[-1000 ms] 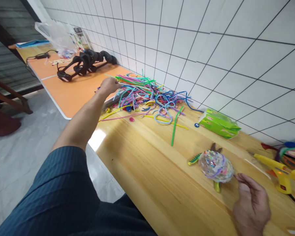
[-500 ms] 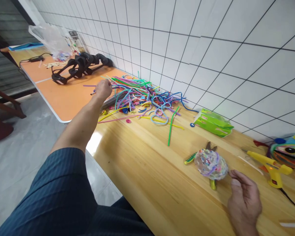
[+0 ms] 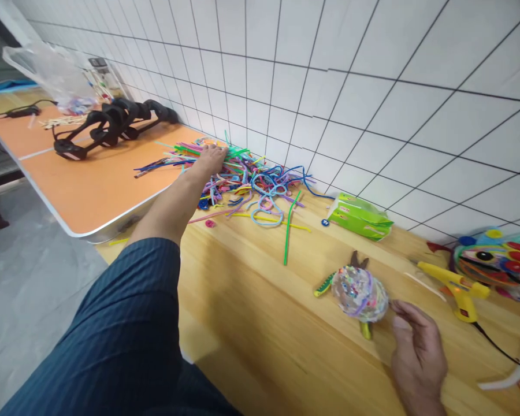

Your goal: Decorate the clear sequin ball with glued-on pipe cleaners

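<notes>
My left hand (image 3: pixel 213 159) rests on the heap of coloured pipe cleaners (image 3: pixel 268 188) near the wall, its back towards me and its fingertips hidden among the stems. At the right, my right hand (image 3: pixel 418 346) has thumb and fingers together at the edge of a clear, round piece (image 3: pixel 359 293) decorated with coloured bits and a lilac strip. Behind and partly under that piece are pliers with green and yellow handles (image 3: pixel 325 285). A single green pipe cleaner (image 3: pixel 291 228) lies in front of the heap.
A green tissue pack (image 3: pixel 359 216) stands by the wall. Farther right are a yellow glue gun (image 3: pixel 457 286) with a black cord and a colourful decorated object (image 3: pixel 498 260). Black frames (image 3: pixel 112 127) and a plastic bag (image 3: pixel 54 75) sit on the orange table (image 3: pixel 99 185).
My left hand has moved right from the heap's left end onto its top. The view has shifted so that more shows at the right; my right hand stays at the round piece.
</notes>
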{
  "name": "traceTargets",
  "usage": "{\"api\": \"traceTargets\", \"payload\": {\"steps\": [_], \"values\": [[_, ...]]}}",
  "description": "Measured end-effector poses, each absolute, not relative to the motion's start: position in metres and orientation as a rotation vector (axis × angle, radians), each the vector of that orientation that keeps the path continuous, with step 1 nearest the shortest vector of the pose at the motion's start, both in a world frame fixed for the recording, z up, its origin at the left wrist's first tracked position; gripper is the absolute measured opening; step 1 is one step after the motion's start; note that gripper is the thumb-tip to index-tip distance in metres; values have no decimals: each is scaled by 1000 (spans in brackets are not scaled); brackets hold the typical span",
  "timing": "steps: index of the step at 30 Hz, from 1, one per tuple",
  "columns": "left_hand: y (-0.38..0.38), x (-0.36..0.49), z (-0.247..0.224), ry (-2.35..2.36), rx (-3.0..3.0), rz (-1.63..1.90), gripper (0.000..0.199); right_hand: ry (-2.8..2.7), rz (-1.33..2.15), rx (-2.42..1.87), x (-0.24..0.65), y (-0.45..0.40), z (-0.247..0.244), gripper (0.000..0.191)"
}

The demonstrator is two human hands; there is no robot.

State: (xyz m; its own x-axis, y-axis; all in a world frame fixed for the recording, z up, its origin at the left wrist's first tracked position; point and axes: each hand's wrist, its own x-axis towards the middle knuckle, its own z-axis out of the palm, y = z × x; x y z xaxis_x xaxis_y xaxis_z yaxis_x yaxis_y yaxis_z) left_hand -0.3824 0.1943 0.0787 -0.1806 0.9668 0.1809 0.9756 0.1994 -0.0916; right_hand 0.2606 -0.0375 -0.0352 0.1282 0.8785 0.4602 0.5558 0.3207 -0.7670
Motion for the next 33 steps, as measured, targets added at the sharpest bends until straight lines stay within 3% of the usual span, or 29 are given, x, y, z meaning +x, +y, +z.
{"api": "traceTargets", "payload": {"steps": [3,8,14,18,22,24,27,30,33], "values": [[201,-379,92,-2292,-1879,-41,51,-1566,377,-1336,259,-37,-30,42],[199,-362,145,-2147,-1915,-102,38,-1616,348,-1342,257,-38,-24,38],[190,-343,232,-2056,-1851,-222,36,-1665,317,-1328,256,-38,-23,39],[186,-338,264,-1995,-1830,-246,37,-1698,290,-1319,257,-38,-22,42],[192,-339,244,-1979,-1824,-191,28,-1698,277,-1329,257,-37,-21,46],[198,-341,217,-2008,-1828,-143,41,-1692,281,-1342,256,-38,-20,47],[204,-349,166,-2063,-1914,-65,41,-1694,280,-1348,255,-38,-20,48],[205,-358,119,-2131,-2039,34,83,-1700,260,-1345,255,-37,-21,49],[203,-363,88,-2178,-2101,82,103,-1703,250,-1352,256,-37,-23,49]]}}
